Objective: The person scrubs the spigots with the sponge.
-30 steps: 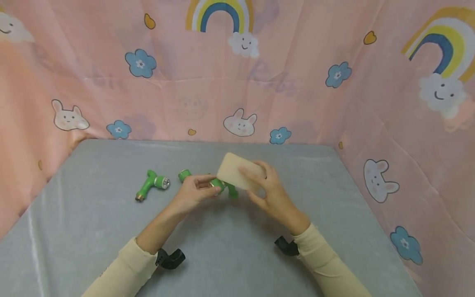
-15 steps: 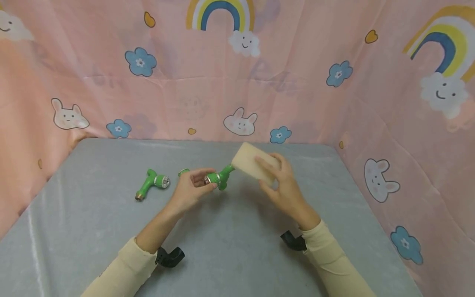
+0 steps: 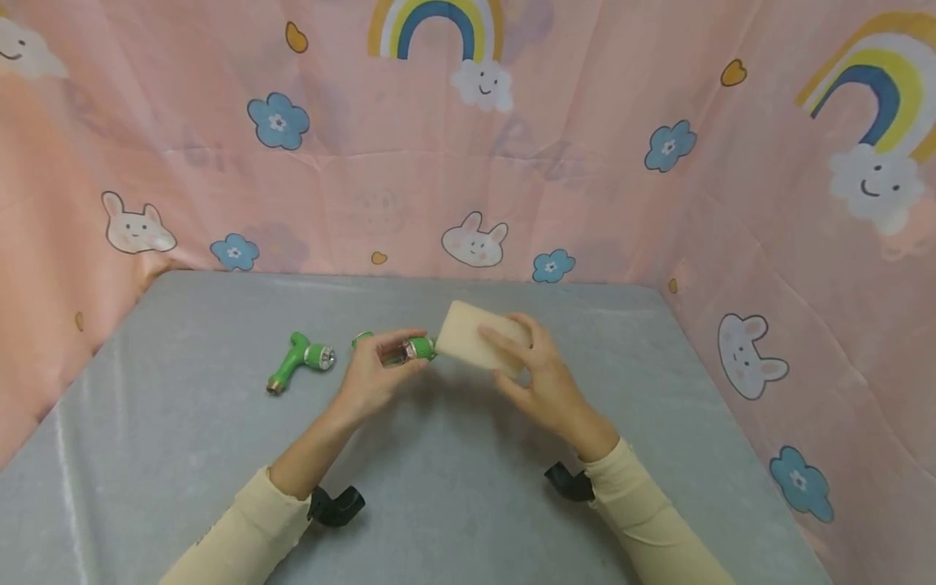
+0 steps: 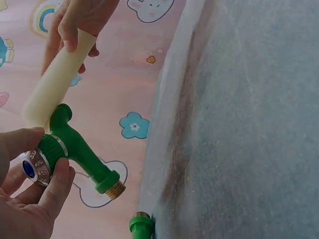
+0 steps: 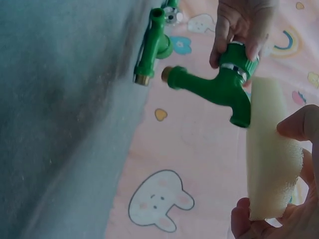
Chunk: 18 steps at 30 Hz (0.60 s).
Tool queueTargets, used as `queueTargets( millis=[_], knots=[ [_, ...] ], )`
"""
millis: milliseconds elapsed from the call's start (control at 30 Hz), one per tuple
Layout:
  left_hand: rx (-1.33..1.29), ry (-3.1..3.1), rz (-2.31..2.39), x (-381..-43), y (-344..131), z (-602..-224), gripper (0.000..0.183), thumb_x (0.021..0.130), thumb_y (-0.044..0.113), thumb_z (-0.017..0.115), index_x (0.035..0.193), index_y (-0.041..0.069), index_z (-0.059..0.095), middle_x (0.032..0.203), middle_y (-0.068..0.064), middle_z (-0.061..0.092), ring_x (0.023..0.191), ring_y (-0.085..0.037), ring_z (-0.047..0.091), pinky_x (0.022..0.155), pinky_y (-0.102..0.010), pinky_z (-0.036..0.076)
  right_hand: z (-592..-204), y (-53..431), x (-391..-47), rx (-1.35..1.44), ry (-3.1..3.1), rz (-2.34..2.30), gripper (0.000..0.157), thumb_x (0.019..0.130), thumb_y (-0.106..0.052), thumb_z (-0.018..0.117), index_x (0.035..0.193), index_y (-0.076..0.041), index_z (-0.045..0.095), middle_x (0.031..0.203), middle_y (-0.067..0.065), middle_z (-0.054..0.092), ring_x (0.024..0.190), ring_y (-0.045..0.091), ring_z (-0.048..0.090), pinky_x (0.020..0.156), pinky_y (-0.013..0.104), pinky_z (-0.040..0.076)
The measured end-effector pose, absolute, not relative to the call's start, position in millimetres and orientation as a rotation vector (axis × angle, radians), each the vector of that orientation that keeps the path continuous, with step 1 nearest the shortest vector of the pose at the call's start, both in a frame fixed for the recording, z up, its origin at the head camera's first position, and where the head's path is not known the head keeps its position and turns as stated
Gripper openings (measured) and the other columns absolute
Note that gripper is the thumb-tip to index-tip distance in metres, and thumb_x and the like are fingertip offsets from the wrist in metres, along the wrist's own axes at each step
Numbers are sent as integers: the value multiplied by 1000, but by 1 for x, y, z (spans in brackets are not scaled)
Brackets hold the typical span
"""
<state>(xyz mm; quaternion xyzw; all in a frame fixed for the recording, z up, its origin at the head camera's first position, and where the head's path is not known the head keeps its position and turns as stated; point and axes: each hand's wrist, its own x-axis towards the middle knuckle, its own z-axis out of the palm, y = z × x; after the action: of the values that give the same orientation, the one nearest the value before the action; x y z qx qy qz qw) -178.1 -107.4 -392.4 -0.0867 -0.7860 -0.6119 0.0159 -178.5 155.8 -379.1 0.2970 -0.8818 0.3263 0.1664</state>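
My left hand [image 3: 368, 370] pinches a green tap [image 4: 82, 147] by its ribbed knob, fingers and thumb around the knob's sides. The tap is lifted off the table, with its brass threaded end pointing down in the left wrist view. A pale yellow sponge [image 5: 269, 154] is gripped by my right hand [image 3: 548, 382], thumb on one face and fingers on the other. The sponge's face lies right against the tap near its spout. In the head view the sponge covers most of the tap's body.
Another green tap [image 3: 296, 364] lies on the grey cloth-covered table [image 3: 453, 504] at the left. Behind my left hand a further green tap [image 3: 361, 338] shows only in part. A pink patterned curtain [image 3: 329, 187] encloses the back and sides.
My right hand drew the sponge up and right off the tap, then brought it back left against it. My left hand has turned the tap a little and kept hold of it.
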Motion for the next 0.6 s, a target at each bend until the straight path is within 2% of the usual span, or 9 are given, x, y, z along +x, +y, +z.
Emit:
queueTargets(
  millis=[200, 367, 600],
  knots=[
    [-221, -2440, -1875, -179, -109, -392, 45, 88, 1, 73, 133, -2, 63, 135, -24, 64, 125, -39, 63, 92, -33, 60, -374, 163, -181, 776, -2544, 914, 59, 82, 0, 68, 137, -20, 65, 146, 23, 45, 128, 45, 45, 94, 60, 49],
    [-244, -2411, -1913, -180, -108, -392, 45, 88, -5, 71, 132, -4, 62, 138, -26, 61, 127, -37, 62, 92, -29, 59, -373, 164, -181, 787, -2537, 960, 60, 81, 0, 66, 137, -19, 65, 147, 22, 44, 129, 43, 44, 94, 57, 47],
    [-296, -2457, -1859, -178, -106, -391, 46, 88, -5, 72, 134, -2, 62, 141, -24, 60, 128, -38, 61, 101, -42, 55, -379, 155, -179, 919, -2553, 985, 61, 82, -3, 59, 141, -19, 60, 149, 22, 41, 134, 43, 41, 100, 58, 44]
  ],
)
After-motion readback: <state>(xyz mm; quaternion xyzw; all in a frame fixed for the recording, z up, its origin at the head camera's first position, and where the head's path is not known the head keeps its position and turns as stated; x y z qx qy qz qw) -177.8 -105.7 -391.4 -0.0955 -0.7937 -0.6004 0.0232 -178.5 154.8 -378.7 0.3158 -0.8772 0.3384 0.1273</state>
